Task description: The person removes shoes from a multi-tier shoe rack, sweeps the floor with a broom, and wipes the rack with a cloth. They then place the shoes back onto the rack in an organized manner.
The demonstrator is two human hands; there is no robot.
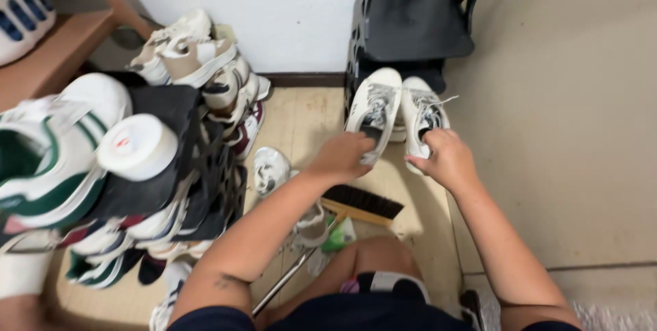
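Note:
My left hand (342, 155) grips the heel of a white sneaker (375, 104) with dark lining. My right hand (446, 158) grips the heel of its twin, the second white sneaker (419, 110). Both shoes point away from me, toes toward the bottom shelf of a small black rack (410, 26) against the white wall. The two shoes sit side by side, almost touching.
A black shoe rack (171, 160) on the left holds several sneakers, a green-and-white shoe (48, 153) and a roll of white tape (137, 146) on top. A hand brush (363, 204), a loose white shoe (269, 170) and a metal pole lie on the floor.

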